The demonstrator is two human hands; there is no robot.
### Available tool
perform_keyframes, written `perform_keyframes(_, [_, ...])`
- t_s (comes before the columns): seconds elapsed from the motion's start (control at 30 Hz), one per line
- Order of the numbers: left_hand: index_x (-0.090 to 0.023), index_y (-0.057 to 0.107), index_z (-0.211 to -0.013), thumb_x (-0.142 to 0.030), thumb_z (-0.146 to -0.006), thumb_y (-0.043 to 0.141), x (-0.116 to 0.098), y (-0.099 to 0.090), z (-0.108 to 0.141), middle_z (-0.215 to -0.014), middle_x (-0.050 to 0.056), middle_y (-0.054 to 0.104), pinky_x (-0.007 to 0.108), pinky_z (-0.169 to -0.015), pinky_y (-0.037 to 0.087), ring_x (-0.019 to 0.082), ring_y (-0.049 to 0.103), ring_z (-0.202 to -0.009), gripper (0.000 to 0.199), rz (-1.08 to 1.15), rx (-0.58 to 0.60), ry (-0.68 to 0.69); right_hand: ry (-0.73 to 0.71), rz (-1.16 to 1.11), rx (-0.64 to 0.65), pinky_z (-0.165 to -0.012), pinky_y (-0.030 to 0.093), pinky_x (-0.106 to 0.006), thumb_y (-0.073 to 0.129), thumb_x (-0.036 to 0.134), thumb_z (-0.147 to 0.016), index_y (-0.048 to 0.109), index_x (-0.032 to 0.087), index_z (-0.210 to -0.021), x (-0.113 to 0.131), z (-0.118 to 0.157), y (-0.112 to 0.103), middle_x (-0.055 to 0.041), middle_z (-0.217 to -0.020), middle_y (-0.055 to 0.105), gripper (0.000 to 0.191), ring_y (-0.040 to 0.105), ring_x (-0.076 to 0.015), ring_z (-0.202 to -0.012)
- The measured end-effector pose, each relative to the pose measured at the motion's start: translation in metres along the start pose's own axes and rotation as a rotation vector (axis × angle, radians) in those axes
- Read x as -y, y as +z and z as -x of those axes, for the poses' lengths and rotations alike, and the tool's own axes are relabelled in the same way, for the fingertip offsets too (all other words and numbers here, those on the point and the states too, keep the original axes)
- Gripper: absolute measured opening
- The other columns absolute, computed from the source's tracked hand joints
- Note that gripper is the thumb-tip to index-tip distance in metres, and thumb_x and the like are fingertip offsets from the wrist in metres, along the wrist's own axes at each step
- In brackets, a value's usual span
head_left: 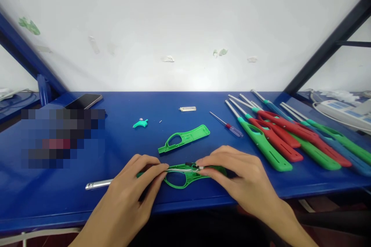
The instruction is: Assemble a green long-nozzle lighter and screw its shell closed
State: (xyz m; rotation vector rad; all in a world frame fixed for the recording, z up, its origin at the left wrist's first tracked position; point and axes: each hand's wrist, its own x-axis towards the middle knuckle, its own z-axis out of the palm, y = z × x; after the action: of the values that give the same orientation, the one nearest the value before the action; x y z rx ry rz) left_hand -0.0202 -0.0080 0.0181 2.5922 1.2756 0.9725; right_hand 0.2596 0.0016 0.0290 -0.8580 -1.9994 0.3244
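Note:
An opened green lighter casing half (189,179) lies near the table's front edge, its finger loop toward me. From its left end sticks out a silver metal tube (98,184). My left hand (135,187) grips the casing at the tube end, fingers closed. A white wire (181,170) runs along the inside to a small black part (189,164). Thumb and forefinger of my right hand (242,171) pinch a small white part (200,168) at the casing; its far end is hidden by the fingers. Behind lies the other green casing half (195,134).
Farther back are a teal trigger (140,123), a tiny metal pin (160,121), a clear slim part (188,109) and a screwdriver (234,130). Several long lighters (272,141) are piled right. A phone (84,101) lies left, beside a blurred patch.

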Motion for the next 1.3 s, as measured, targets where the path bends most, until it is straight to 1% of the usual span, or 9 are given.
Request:
perform_keyframes(0.13, [-0.03, 0.065, -0.126, -0.025, -0.116, 0.054, -0.0009, 0.0, -0.0013, -0.118, -0.001, 0.065, 0.027, -0.094, 0.053, 0.014, 0.064, -0.106, 0.016, 0.003, -0.005, 0.015, -0.009, -0.031, 0.015, -0.083, 0.06, -0.027, 0.08, 0.008, -0.098, 0.078, 0.02, -0.108, 0.0003, -0.0018, -0.0004, 0.0009, -0.098, 0.085, 0.015, 0.077, -0.0142, -0.087])
perform_keyframes(0.27, [-0.03, 0.065, -0.126, -0.024, -0.115, 0.054, -0.0004, 0.0001, -0.0025, -0.119, 0.0, 0.065, 0.027, -0.095, 0.054, 0.015, 0.064, -0.107, 0.017, 0.003, -0.01, 0.013, -0.038, -0.011, 0.021, -0.084, 0.059, -0.03, 0.08, 0.008, -0.098, 0.077, 0.019, -0.11, -0.0001, -0.002, -0.0003, 0.0002, -0.1, 0.085, 0.016, 0.076, -0.0155, -0.088])
perform_keyframes(0.43, [-0.03, 0.066, -0.126, -0.024, -0.114, 0.055, 0.0005, 0.001, -0.0021, -0.119, 0.0, 0.065, 0.027, -0.094, 0.055, 0.015, 0.064, -0.108, 0.017, -0.001, -0.009, 0.015, -0.039, 0.051, 0.01, -0.08, 0.057, -0.03, 0.079, 0.013, -0.101, 0.077, 0.02, -0.114, 0.0007, -0.0012, 0.0, 0.0014, -0.097, 0.085, 0.015, 0.073, -0.015, -0.081])
perform_keyframes(0.53, [-0.03, 0.066, -0.127, -0.024, -0.114, 0.056, -0.0003, 0.0006, -0.0018, -0.12, 0.001, 0.066, 0.029, -0.094, 0.057, 0.016, 0.066, -0.108, 0.018, 0.001, -0.007, 0.004, -0.031, 0.062, 0.005, -0.081, 0.058, -0.03, 0.078, 0.016, -0.102, 0.077, 0.021, -0.115, 0.0006, 0.0003, 0.0003, 0.001, -0.099, 0.086, 0.014, 0.074, -0.0154, -0.082])
perform_keyframes(0.67, [-0.03, 0.066, -0.128, -0.024, -0.112, 0.057, -0.0032, -0.0017, -0.0017, -0.121, 0.002, 0.067, 0.031, -0.092, 0.058, 0.018, 0.067, -0.107, 0.019, -0.006, -0.011, -0.018, -0.018, 0.043, 0.017, -0.08, 0.057, -0.031, 0.078, 0.019, -0.103, 0.078, 0.022, -0.109, 0.0002, 0.0014, 0.0001, 0.0018, -0.096, 0.086, 0.007, 0.074, -0.0153, -0.08])
perform_keyframes(0.8, [-0.029, 0.065, -0.132, -0.025, -0.111, 0.058, -0.0061, -0.0028, -0.0014, -0.122, 0.003, 0.066, 0.032, -0.092, 0.059, 0.019, 0.067, -0.11, 0.022, -0.003, 0.013, -0.019, -0.021, 0.055, 0.039, -0.078, 0.055, -0.032, 0.078, 0.02, -0.103, 0.078, 0.021, -0.103, 0.0016, 0.0002, -0.0006, 0.002, -0.092, 0.085, 0.001, 0.073, -0.0155, -0.078])
perform_keyframes(0.93, [-0.029, 0.066, -0.128, -0.024, -0.112, 0.058, -0.0048, -0.0011, -0.0015, -0.121, 0.003, 0.066, 0.032, -0.093, 0.058, 0.018, 0.066, -0.109, 0.018, 0.003, -0.007, -0.004, -0.005, 0.076, 0.072, -0.079, 0.053, -0.033, 0.078, 0.023, -0.103, 0.077, 0.021, -0.099, 0.0025, -0.0007, -0.0003, 0.0019, -0.091, 0.083, 0.004, 0.072, -0.0161, -0.078])
perform_keyframes(1.13, [-0.031, 0.067, -0.125, -0.023, -0.113, 0.058, -0.0008, -0.0008, -0.0021, -0.118, 0.0, 0.066, 0.029, -0.092, 0.057, 0.015, 0.066, -0.106, 0.016, 0.026, -0.007, 0.01, 0.004, 0.092, 0.065, -0.078, 0.05, -0.032, 0.076, 0.023, -0.104, 0.074, 0.021, -0.099, 0.0022, -0.0004, 0.0004, 0.0014, -0.091, 0.081, 0.006, 0.071, -0.0165, -0.079])
perform_keyframes(1.3, [-0.03, 0.067, -0.124, -0.021, -0.114, 0.056, 0.0006, -0.0011, -0.0023, -0.118, -0.001, 0.066, 0.026, -0.092, 0.057, 0.013, 0.067, -0.104, 0.017, 0.033, -0.015, 0.016, -0.017, 0.142, 0.059, -0.075, 0.048, -0.031, 0.073, 0.023, -0.107, 0.071, 0.021, -0.103, 0.0027, 0.0007, 0.0004, 0.0031, -0.09, 0.081, 0.004, 0.067, -0.0138, -0.072])
